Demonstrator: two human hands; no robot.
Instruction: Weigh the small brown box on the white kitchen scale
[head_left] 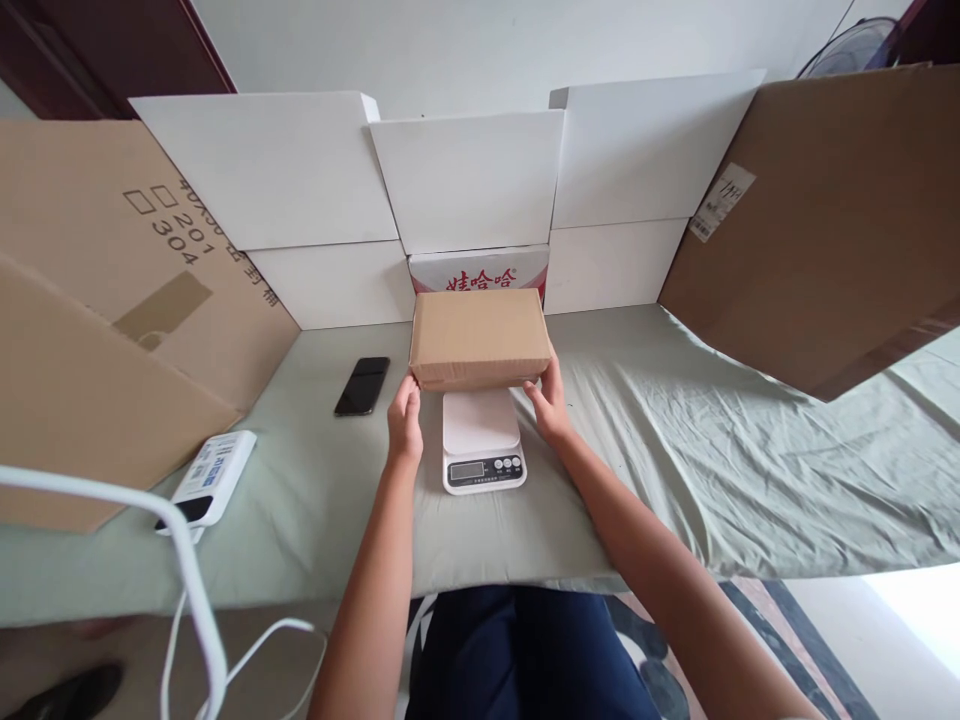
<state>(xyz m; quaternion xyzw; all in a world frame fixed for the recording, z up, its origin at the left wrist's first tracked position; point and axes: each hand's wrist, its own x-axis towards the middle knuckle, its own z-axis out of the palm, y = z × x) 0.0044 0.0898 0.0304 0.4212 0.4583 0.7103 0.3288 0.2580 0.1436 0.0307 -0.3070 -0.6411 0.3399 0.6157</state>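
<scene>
Both of my hands grip a brown cardboard box [480, 335] in the middle of the view. My left hand [406, 420] is closed on its near left corner. At the near right corner my right hand [549, 400] holds it, thumb in front and fingers along the side. Just below the box in the picture stands a white digital kitchen scale [481, 425], its display and buttons facing me. The box hides the far part of the scale's platform. Whether the box touches the scale, I cannot tell.
A black phone [362, 386] lies left of the scale. Further left are a white power bank [214, 478] and a white cable [180, 530]. White boxes [469, 180] line the back; large cartons [817, 230] flank both sides. A green cloth [630, 380] covers the table.
</scene>
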